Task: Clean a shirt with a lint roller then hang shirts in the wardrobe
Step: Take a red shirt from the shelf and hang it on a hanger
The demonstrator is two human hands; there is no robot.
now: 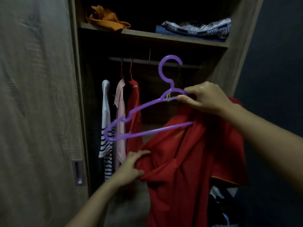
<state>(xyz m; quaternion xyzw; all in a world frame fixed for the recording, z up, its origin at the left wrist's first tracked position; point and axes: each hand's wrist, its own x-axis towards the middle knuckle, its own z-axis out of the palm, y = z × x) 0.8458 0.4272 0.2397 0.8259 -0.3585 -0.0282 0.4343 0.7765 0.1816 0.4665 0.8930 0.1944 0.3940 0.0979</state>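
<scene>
A purple plastic hanger (134,112) is held up in front of the open wardrobe, its hook pointing up near the rail (154,62). My right hand (205,97) pinches the hanger just below the hook. The hanger's right arm is inside a red shirt (185,161); its left arm sticks out bare. My left hand (131,166) grips a bunched fold of the red shirt at its left edge. The shirt hangs down from the hanger and my right hand.
On the rail hang a striped shirt (106,128), a pink shirt (120,120) and another red shirt (134,112). The shelf (147,36) above holds an orange cloth (106,18) and folded patterned fabric (196,28). A sliding door (36,112) stands at left.
</scene>
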